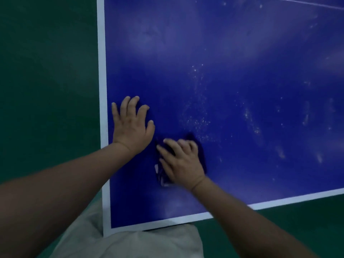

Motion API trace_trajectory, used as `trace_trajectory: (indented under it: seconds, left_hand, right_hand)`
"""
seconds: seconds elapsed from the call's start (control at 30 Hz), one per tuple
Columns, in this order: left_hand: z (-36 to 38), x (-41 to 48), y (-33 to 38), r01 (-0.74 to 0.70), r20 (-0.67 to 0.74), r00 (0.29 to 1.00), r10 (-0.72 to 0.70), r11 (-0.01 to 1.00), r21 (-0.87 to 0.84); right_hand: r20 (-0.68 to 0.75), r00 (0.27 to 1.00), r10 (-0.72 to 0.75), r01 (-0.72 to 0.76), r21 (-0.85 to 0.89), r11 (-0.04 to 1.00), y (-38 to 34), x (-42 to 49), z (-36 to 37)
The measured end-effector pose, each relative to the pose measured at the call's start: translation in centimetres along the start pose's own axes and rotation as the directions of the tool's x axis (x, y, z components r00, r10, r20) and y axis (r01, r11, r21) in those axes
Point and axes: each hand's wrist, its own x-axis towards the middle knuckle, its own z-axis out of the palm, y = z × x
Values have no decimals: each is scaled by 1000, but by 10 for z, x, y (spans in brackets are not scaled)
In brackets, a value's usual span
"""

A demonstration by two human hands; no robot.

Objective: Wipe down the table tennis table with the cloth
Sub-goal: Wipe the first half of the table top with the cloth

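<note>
The blue table tennis table (232, 53) fills most of the view, with white edge lines along its left and near sides. My right hand (183, 162) presses a dark blue cloth (202, 155) flat onto the surface near the table's near left corner; the cloth shows around my fingers and a pale patch of it sticks out below my thumb. My left hand (131, 123) lies flat on the table just left of the cloth, fingers spread, holding nothing. White dust specks (200, 121) are scattered on the surface right of and beyond the cloth.
Green floor (46, 81) lies left of the table and below its near edge. My light-coloured clothing (130, 243) shows under the table's near left corner. A thin white line (305, 2) crosses the table at the far right.
</note>
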Motion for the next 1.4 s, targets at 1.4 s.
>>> trace_trajectory:
  seconds: [1.4]
  left_hand:
    - [-3,36,6,69,-38,997,-72,995,-71]
  right_hand:
    - [101,993,59,-62,37,997,64,110,6]
